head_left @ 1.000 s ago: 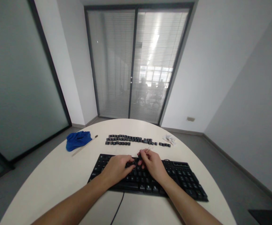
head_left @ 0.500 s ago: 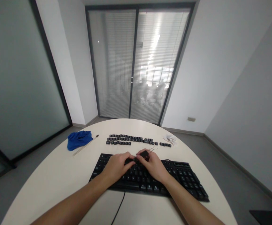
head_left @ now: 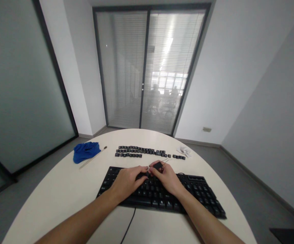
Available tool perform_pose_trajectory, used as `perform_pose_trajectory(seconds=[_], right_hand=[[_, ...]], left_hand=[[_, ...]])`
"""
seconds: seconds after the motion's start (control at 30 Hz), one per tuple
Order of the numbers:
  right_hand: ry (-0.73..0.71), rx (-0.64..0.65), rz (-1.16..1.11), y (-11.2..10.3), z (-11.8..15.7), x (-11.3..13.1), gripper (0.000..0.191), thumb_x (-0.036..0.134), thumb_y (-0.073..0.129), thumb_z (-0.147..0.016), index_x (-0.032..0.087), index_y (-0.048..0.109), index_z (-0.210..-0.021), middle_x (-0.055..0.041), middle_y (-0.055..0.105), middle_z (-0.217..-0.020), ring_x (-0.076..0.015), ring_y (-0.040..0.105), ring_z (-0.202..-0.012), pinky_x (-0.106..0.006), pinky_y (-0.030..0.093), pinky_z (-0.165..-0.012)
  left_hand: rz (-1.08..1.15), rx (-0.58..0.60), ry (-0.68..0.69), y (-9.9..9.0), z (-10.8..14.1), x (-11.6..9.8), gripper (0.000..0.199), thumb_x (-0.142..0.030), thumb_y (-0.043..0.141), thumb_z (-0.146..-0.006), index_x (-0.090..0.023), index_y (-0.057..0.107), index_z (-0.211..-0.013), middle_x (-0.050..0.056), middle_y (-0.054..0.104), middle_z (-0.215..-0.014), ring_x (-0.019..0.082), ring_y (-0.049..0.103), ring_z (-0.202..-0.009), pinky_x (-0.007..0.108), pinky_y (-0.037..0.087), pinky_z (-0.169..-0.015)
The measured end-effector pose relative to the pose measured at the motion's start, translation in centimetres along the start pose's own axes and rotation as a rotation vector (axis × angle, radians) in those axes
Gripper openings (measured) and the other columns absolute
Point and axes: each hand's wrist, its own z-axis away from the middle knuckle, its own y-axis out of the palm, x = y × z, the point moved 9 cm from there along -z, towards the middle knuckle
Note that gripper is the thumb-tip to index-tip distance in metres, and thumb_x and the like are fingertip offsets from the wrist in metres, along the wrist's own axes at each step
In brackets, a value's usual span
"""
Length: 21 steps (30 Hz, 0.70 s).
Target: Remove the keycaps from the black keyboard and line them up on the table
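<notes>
My left hand point(head_left: 129, 178) is closed over the upper middle of a black keyboard point(head_left: 147, 202), its thumb and fingers pinched together. What lies between them is mostly hidden, though a small pale bit shows at the fingertips. My right hand point(head_left: 166, 177) grips a keycap puller point(head_left: 158, 165) by its black handle, with the thin wires pointing away to the upper right. Both sets of fingertips meet just above the keys. Beyond the keyboard, loose black keycaps point(head_left: 134, 151) lie in several rows on the table.
A blue cloth point(head_left: 86, 151) and a thin brush point(head_left: 93, 157) lie at the left on the round white table point(head_left: 60, 203). Crumpled white tissue point(head_left: 184, 151) sits at the right. A black cable point(head_left: 129, 225) runs toward the near edge.
The fingertips have risen slightly, and a pale bit now shows between them. My right hand has shifted a little, tilting the puller. The loose keycaps stay in place.
</notes>
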Motion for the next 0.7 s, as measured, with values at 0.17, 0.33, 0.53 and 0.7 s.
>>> perform_pose_trajectory(seconds=[0.17, 0.33, 0.53, 0.7], right_hand=[[-0.047, -0.003, 0.058, 0.1, 0.1, 0.3, 0.020, 0.037, 0.061, -0.087, 0.017, 0.062, -0.088, -0.0009, 0.066, -0.074, -0.0167, 0.062, -0.072, -0.028, 0.047, -0.072], [-0.051, -0.084, 0.198, -0.6, 0.2, 0.2, 0.035, 0.046, 0.045, -0.096, 0.018, 0.063, -0.088, -0.0013, 0.064, -0.073, -0.0174, 0.060, -0.073, -0.029, 0.045, -0.071], [-0.236, -0.116, 0.303, -0.3, 0.8, 2.5, 0.032, 0.040, 0.041, -0.099, 0.019, 0.065, -0.092, -0.0053, 0.065, -0.093, -0.0189, 0.060, -0.094, -0.030, 0.042, -0.089], [-0.199, -0.075, 0.335, 0.3, 0.9, 2.5, 0.024, 0.034, 0.046, -0.097, 0.020, 0.065, -0.103, -0.0014, 0.062, -0.080, -0.0175, 0.058, -0.081, -0.027, 0.043, -0.078]], left_hand=[[0.033, -0.012, -0.009, -0.2, 0.0, 0.1, 0.017, -0.022, 0.059, -0.090, -0.028, 0.065, -0.105, -0.004, 0.073, -0.107, 0.017, 0.068, -0.098, 0.029, 0.051, -0.088], [0.145, -0.088, -0.180, -0.7, -0.1, 2.1, 0.015, -0.029, 0.067, -0.084, -0.024, 0.067, -0.098, -0.002, 0.074, -0.092, 0.019, 0.069, -0.086, 0.029, 0.052, -0.079], [0.433, -0.106, -0.338, -0.3, -0.4, 4.2, 0.022, -0.030, 0.069, -0.079, -0.020, 0.069, -0.099, 0.002, 0.072, -0.090, 0.018, 0.066, -0.078, 0.027, 0.050, -0.070], [0.521, -0.099, -0.360, 0.0, -0.5, 4.7, 0.022, -0.032, 0.073, -0.074, -0.018, 0.069, -0.090, 0.002, 0.069, -0.080, 0.017, 0.061, -0.073, 0.026, 0.046, -0.065]])
